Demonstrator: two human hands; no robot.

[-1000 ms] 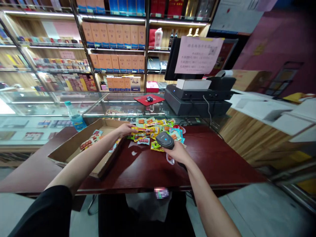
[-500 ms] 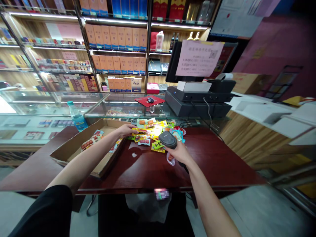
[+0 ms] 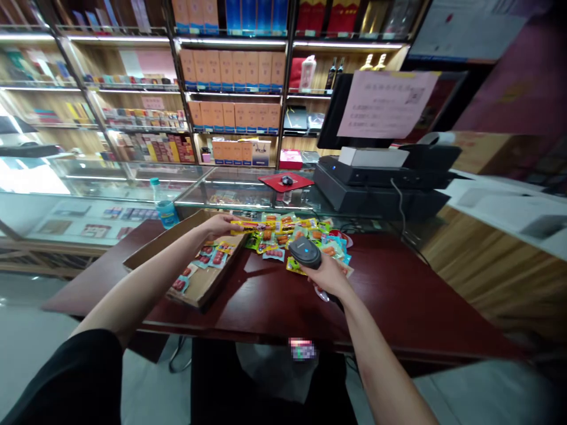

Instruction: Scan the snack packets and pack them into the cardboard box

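Observation:
My right hand [image 3: 326, 274] grips a black barcode scanner [image 3: 305, 252], its head pointed at a heap of small colourful snack packets [image 3: 296, 232] on the dark red table [image 3: 398, 295]. My left hand [image 3: 220, 225] pinches a long yellow packet [image 3: 248, 226] at the left edge of the heap, just above the rim of a shallow cardboard box [image 3: 201, 286]. Several packets with red pictures [image 3: 208, 260] lie inside that box.
A blue-capped water bottle [image 3: 163, 203] stands behind the box. Beyond the table runs a glass counter [image 3: 248, 192] with a mouse on a red pad [image 3: 284, 180] and a black till with a monitor [image 3: 376, 177]. Shelves of boxed goods [image 3: 230, 88] fill the back wall.
The view has swung so everything sits further right and the frame is slightly blurred. My left hand lifted the yellow packet a little toward the box; the scanner hand stays over the heap.

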